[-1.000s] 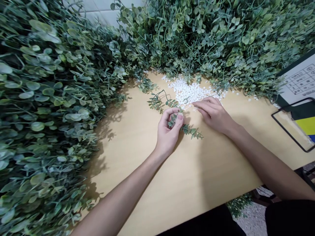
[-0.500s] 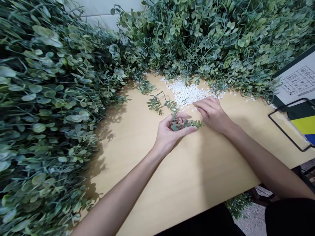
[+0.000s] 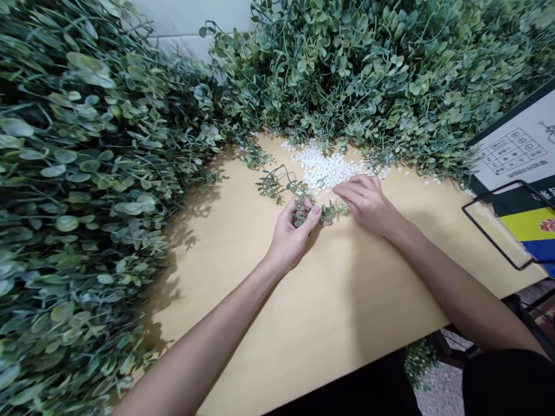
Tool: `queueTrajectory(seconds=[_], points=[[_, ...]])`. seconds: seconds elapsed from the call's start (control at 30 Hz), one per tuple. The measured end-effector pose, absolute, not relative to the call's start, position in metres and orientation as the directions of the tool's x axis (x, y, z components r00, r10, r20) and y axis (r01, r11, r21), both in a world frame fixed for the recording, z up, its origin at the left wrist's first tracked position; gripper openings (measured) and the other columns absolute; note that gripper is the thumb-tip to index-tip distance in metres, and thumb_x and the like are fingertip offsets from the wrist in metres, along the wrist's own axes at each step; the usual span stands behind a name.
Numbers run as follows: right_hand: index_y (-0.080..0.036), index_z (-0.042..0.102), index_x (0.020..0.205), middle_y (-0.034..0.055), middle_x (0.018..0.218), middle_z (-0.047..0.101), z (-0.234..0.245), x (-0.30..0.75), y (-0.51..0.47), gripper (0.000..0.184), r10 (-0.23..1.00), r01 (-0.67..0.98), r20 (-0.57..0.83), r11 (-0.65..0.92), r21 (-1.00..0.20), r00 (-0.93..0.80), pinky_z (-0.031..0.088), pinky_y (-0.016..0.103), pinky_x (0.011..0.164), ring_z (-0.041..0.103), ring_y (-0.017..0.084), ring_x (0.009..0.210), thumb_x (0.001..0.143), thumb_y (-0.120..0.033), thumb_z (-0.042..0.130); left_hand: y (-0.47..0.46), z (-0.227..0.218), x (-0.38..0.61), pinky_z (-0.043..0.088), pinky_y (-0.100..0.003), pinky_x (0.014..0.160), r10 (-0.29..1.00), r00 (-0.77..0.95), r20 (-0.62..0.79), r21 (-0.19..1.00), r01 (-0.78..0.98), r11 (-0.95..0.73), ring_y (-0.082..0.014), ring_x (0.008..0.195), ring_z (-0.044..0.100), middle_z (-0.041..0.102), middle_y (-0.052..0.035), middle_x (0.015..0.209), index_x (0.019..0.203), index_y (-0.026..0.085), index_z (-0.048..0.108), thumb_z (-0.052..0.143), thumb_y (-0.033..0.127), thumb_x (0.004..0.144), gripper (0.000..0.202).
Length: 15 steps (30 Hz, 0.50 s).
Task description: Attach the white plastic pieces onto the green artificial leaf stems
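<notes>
My left hand [image 3: 293, 234] is closed on a sprig of artificial leaves [image 3: 332, 211], the thumb bent over its stem. The leafy ends stick out to the right and toward the far left of the hand. Close on the right is my right hand [image 3: 366, 202], its fingers pressed together at the near edge of a heap of small white plastic pieces [image 3: 323, 164]. Whatever its fingertips hold is too small to make out. A thin pale piece lies between the two hands.
Artificial foliage is piled high on the left [image 3: 87, 231] and along the back [image 3: 347, 75] of the wooden table [image 3: 260, 346]. A printed box [image 3: 520, 156] stands at the right beside a black wire frame [image 3: 489, 234]. More foliage [image 3: 420, 361] lies below the table edge.
My left thumb has bent in and closed on the sprig, where it was stretched out before. My right hand stays at the heap, fingers still together. The view has shifted slightly.
</notes>
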State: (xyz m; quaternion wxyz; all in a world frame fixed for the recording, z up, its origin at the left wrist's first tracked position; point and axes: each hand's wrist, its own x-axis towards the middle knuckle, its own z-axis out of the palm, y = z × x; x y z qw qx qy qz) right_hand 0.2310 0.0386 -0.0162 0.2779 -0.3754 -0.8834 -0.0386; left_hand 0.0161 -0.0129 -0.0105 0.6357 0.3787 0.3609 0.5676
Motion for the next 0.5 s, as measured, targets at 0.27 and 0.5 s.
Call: queueTrajectory(seconds=[0.27,0.5], points=[[-0.021,0.07,0.121,0.0075,0.112,0.079,-0.0179,0.2339,0.0406,0.028,0.623,0.661,0.524,0.737,-0.144,-0.58,0.038,0.044,0.096,0.06,0.027,0.107,0.102,-0.01,0.053,-0.0126,-0.0107,0.0127,0.055,-0.021,0.075,0.998,0.066,0.009,0.914,-0.405,0.018,-0.0096,0.077,0.065,0.071,-0.0014,0.093,0.1,0.017,0.071,0.092,0.035,0.076,0.036],[-0.023,0.073,0.117,0.0104,0.111,0.074,-0.0183,0.2344,0.0427,0.029,0.622,0.67,0.584,0.722,-0.172,-0.521,0.046,0.044,0.097,0.063,0.027,0.106,0.103,-0.012,0.05,-0.0153,-0.0108,0.012,0.062,-0.033,0.086,0.992,0.109,-0.062,0.918,-0.383,0.099,-0.0169,0.085,0.074,0.076,-0.0005,0.088,0.107,0.02,0.068,0.1,0.018,0.059,0.057]])
